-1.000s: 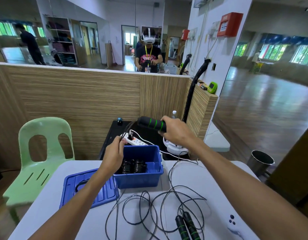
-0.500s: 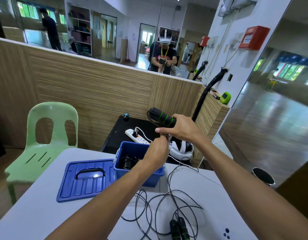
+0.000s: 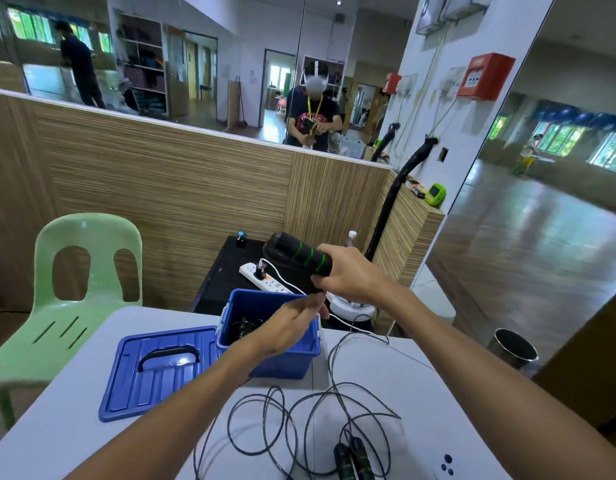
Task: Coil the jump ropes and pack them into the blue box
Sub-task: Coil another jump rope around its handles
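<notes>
Right hand (image 3: 351, 277) gripping rope handles (image 3: 301, 256), left hand (image 3: 294, 318) pinching cord above blue box (image 3: 268, 344), loose rope (image 3: 299, 420) on table (image 3: 57, 441)

Blue box (image 3: 292, 362): open plastic tub, upright at the far middle of the white tabletop (image 3: 57, 434), holding dark coiled rope (image 3: 244, 329). Jump rope handles (image 3: 301, 256): black foam with green bands, bunched together and raised above the box (cord wound around their far end). Second jump rope (image 3: 310, 424): thin black cord sprawled in loose loops on the near tabletop, its two handles (image 3: 351, 460) side by side.
</notes>
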`<action>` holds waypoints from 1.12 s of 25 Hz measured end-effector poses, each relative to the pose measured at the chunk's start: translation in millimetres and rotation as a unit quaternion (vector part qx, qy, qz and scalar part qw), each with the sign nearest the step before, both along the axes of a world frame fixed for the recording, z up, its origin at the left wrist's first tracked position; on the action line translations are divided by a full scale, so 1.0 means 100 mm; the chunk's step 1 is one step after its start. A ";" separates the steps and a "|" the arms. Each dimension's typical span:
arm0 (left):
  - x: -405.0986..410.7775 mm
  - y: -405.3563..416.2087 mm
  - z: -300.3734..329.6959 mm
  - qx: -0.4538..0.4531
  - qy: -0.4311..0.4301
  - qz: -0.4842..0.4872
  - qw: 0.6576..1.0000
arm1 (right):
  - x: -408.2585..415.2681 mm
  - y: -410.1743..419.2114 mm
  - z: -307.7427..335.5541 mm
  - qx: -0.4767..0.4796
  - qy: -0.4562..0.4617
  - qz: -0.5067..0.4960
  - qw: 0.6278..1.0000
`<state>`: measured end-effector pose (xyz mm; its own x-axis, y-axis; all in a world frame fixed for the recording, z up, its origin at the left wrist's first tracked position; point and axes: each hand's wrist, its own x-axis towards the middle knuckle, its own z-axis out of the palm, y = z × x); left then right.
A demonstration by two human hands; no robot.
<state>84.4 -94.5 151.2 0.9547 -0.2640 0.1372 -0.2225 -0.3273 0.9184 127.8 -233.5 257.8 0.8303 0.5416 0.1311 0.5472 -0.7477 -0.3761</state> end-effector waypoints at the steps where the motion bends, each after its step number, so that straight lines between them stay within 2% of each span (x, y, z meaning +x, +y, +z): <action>1: 0.02 0.09 -0.03 0.027 -0.017 -0.013 0.999 | -0.04 -0.03 0.00 0.001 -0.002 0.021 1.000; 4: 0.06 0.34 0.03 0.114 -0.083 -0.030 0.990 | -0.16 -0.11 -0.04 -0.027 -0.007 0.081 0.996; 7: 0.24 0.62 0.13 0.152 -0.052 -0.017 0.987 | -0.34 -0.13 -0.16 -0.073 -0.009 0.116 0.991; 9: 0.31 0.70 0.31 0.215 -0.050 -0.008 0.975 | -0.43 -0.09 -0.27 -0.124 -0.054 0.106 0.985; 11: 0.34 0.65 0.55 0.389 -0.140 0.005 0.911 | -0.44 -0.04 -0.46 -0.173 -0.116 0.077 0.975; 13: 0.21 0.46 0.78 0.477 -0.179 0.054 0.859 | -0.38 0.01 -0.66 -0.183 -0.149 0.020 0.972; 15: 0.06 0.18 0.85 0.496 -0.160 0.099 0.848 | -0.29 0.04 -0.78 -0.145 -0.145 -0.049 0.978; 18: -0.08 -0.15 0.75 0.524 -0.136 0.100 0.835 | -0.18 0.05 -0.85 -0.128 -0.123 -0.103 0.979; 21: -0.20 -0.26 0.48 0.431 -0.135 0.152 0.879 | -0.09 0.00 -0.87 -0.110 -0.129 -0.098 0.981; 25: -0.49 -0.43 0.19 0.157 -0.180 0.237 0.942 | -0.08 -0.06 -0.87 -0.093 -0.153 -0.091 0.980; 26: -0.52 -0.44 0.12 0.067 -0.159 0.256 0.951 | -0.08 -0.06 -0.87 -0.096 -0.160 -0.091 0.978; 28: -0.51 -0.42 0.12 -0.156 -0.025 0.292 0.943 | -0.07 -0.05 -0.86 -0.107 -0.173 -0.091 0.975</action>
